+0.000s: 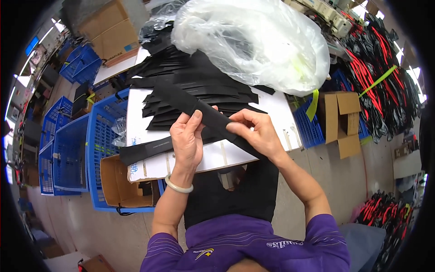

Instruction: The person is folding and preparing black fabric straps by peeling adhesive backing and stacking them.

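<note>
Holds a black strip [213, 120] aslant above the near part of a white table [274, 106], clamping it between thumb and fingers of the left hand [186, 136] and pinching it farther down with thumb and forefinger of the right hand [254, 131]. Slants the strip from upper left, in front of a spread pile of similar black strips [213, 86], to lower right, near the table's front edge. Wears a pale bangle [179, 185] on the left wrist and a purple shirt [226, 238]. Has a loose black strip [147, 152] lying beside the left hand, partly hidden by it and reaching past the table's left edge. Faces, beyond the pile and partly over it, a big translucent plastic bag [258, 41]. Has a blue crate [94, 149] at left with an open cardboard box [111, 181] inside, and another open carton [333, 118] well to the right.
</note>
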A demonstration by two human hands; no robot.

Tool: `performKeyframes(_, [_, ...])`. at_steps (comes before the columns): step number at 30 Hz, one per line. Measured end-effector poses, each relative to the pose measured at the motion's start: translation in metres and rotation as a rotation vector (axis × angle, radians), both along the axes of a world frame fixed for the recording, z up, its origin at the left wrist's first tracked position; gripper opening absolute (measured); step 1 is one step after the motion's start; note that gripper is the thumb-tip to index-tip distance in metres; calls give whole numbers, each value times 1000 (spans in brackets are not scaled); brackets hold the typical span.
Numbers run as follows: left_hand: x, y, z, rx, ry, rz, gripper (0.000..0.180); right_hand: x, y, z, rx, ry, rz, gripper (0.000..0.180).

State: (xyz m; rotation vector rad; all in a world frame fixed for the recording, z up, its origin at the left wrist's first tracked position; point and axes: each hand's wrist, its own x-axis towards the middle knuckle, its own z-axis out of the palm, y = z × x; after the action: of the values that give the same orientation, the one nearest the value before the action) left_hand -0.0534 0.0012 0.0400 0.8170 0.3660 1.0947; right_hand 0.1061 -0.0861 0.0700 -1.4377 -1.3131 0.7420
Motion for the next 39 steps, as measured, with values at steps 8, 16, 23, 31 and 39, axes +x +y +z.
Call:
performKeyframes(8, [27,-26,3,-115,-31,-77,23,18,-26,-17,-47,-40,21,19])
performKeyframes(16, [61,-21,2,-47,34,54,26,18,-13,-47,236,-45,-212,14])
performKeyframes(23, [74,-12,18,-226,-171,-35,28,29,-7,-44,397,-285,-240,17])
performKeyframes(31, [75,11,12,-247,-206,-129,24,40,2,-31,231,42,-149,19])
performKeyframes(39, [99,6,30,-185,-338,-222,33,57,-1,-22,415,-272,-268,42])
